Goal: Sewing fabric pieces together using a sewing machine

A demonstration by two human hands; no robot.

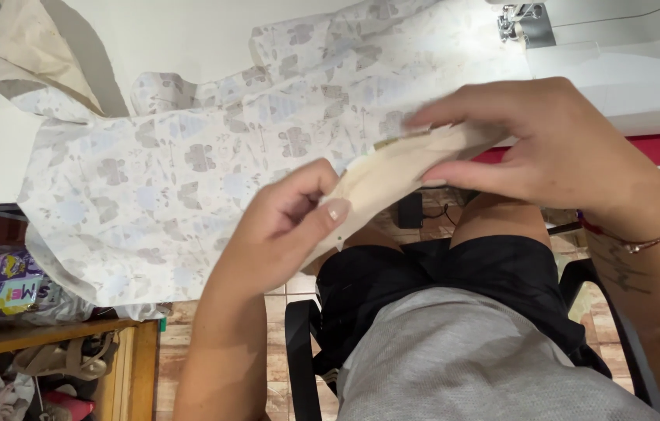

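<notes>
A soft, thin printed fabric [189,179], pale with grey and light-blue motifs, drapes in loose folds over the edge of the white sewing table [182,35]. Its near edge, just below the sewing machine [603,54], is folded into a plain cream band [392,168], smooth and slightly stiff-looking. The left hand [287,226] comes up from below, wrist bent, thumb and fingers pinching the band's lower end. The right hand [548,148] reaches in from the right of the band, fingers stretched long and pressed with the thumb around its upper end. A thin red cord bracelet [657,230] circles that wrist.
</notes>
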